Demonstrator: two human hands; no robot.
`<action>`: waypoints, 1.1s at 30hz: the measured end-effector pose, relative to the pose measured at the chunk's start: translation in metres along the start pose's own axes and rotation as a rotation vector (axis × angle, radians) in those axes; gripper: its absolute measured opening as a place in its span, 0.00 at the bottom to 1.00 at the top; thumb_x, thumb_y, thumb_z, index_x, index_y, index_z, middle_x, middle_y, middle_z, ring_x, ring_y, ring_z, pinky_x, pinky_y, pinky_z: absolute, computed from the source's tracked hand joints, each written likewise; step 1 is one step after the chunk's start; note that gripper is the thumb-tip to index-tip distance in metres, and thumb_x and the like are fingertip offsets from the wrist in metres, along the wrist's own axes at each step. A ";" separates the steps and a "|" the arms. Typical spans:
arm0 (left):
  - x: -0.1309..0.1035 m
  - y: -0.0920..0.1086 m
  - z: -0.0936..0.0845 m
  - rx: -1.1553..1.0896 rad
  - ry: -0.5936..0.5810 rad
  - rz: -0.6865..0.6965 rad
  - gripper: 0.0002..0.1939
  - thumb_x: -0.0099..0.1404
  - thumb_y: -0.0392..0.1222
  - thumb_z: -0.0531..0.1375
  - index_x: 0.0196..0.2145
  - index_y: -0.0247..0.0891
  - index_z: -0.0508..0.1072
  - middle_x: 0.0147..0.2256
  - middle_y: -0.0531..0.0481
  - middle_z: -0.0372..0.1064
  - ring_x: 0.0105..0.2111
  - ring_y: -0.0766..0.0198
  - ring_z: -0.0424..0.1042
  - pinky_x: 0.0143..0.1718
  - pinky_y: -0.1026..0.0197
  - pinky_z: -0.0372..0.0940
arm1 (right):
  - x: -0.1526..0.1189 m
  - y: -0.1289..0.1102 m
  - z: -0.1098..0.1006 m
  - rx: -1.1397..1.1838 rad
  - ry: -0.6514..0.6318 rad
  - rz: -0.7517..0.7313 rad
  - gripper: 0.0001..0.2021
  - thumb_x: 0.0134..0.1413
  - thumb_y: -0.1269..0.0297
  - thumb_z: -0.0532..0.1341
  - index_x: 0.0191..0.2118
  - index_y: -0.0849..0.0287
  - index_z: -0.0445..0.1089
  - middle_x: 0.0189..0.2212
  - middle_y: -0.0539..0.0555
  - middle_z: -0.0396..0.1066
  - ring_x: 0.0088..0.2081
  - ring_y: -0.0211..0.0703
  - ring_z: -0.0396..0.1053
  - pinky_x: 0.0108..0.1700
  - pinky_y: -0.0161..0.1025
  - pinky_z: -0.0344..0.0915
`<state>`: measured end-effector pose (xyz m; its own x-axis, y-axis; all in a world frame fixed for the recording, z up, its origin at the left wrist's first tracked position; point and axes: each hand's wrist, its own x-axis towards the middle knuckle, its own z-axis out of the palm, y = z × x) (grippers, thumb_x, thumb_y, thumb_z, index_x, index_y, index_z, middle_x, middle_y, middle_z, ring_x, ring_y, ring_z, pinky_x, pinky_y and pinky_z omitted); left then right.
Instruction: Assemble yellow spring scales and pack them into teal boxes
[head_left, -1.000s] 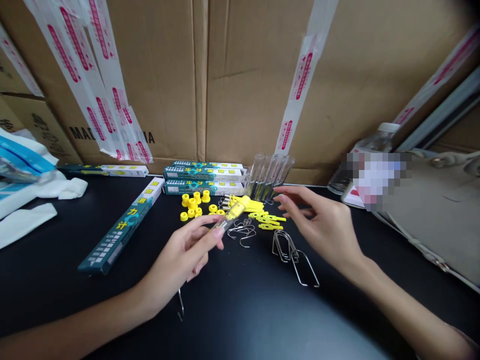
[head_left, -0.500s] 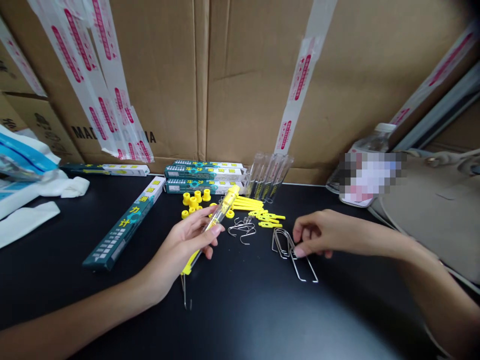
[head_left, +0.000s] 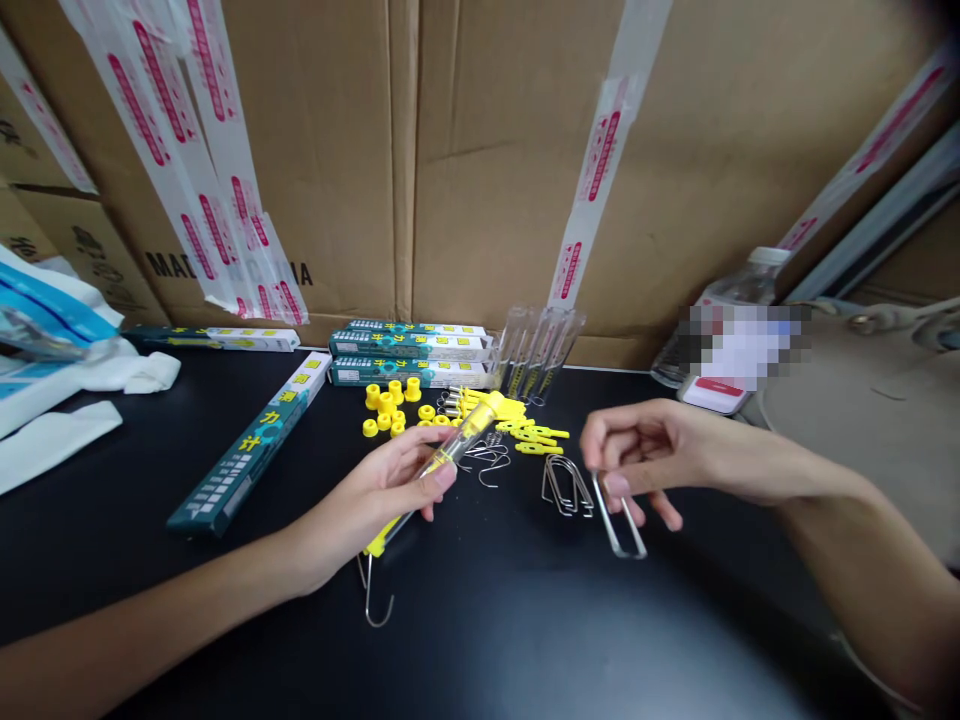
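Across the middle of a black table (head_left: 480, 640), seen from the head camera, two bare hands work apart from each other. The left hand (head_left: 386, 490) grasps a clear tube with yellow ends (head_left: 463, 437), pinched between thumb and fingers. The tube is tilted, its upper end leaning toward the table's back edge and to the right; a metal hook (head_left: 370, 595) hangs from its lower end. To the right, the right hand (head_left: 667, 450) grips a bent metal wire (head_left: 616, 547) between thumb and fingers, with the U-shaped end pointing down. Whether that end touches the table cannot be told.

Just left of this wire lies a small pile of similar bent wires (head_left: 568, 490). Behind the tube, toward the back edge, are loose S-shaped hooks (head_left: 491, 468), yellow slotted pieces (head_left: 541, 449), yellow rods (head_left: 510, 409) and a cluster of yellow collars (head_left: 385, 403). At the back edge, a group of clear tubes (head_left: 540, 350) leans by a cardboard wall (head_left: 510, 180), beside stacked printed boxes (head_left: 409, 373). A single printed box (head_left: 251, 445) lies slantwise on the left. Near the back right corner stand a plastic bottle (head_left: 757, 285), partly blurred, and a beige bag (head_left: 862, 420).
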<state>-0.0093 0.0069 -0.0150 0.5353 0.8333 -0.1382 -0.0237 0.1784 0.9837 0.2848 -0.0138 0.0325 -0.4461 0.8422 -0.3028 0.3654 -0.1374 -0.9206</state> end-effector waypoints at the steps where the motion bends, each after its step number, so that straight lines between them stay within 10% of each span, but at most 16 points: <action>1: 0.001 -0.001 0.000 -0.005 -0.007 0.001 0.24 0.59 0.49 0.66 0.51 0.37 0.69 0.34 0.52 0.67 0.31 0.65 0.65 0.34 0.62 0.62 | 0.004 0.000 0.004 0.062 0.040 -0.053 0.12 0.49 0.61 0.70 0.41 0.57 0.76 0.25 0.51 0.77 0.24 0.39 0.73 0.20 0.30 0.68; 11: 0.002 0.000 -0.010 0.014 -0.120 -0.097 0.23 0.58 0.36 0.65 0.49 0.38 0.62 0.27 0.58 0.68 0.21 0.71 0.68 0.25 0.67 0.63 | 0.038 0.012 0.058 0.576 0.210 -0.111 0.07 0.52 0.63 0.69 0.32 0.62 0.77 0.28 0.51 0.76 0.26 0.31 0.73 0.31 0.25 0.73; 18: 0.004 0.000 -0.010 0.131 -0.162 -0.202 0.23 0.65 0.58 0.59 0.50 0.42 0.63 0.20 0.62 0.61 0.12 0.74 0.59 0.09 0.75 0.54 | 0.043 0.019 0.080 0.779 0.121 -0.108 0.14 0.51 0.72 0.69 0.46 0.63 0.75 0.32 0.53 0.77 0.31 0.33 0.75 0.37 0.27 0.74; 33: 0.006 -0.003 -0.011 0.182 -0.260 -0.185 0.16 0.67 0.55 0.59 0.36 0.40 0.61 0.26 0.59 0.67 0.14 0.74 0.65 0.08 0.76 0.59 | 0.049 0.023 0.094 0.301 0.373 -0.332 0.13 0.57 0.55 0.65 0.37 0.61 0.68 0.24 0.48 0.70 0.23 0.33 0.69 0.26 0.30 0.69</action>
<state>-0.0150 0.0167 -0.0203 0.7134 0.6309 -0.3049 0.2320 0.1980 0.9524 0.1948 -0.0246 -0.0263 -0.1593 0.9847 0.0712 -0.0179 0.0692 -0.9974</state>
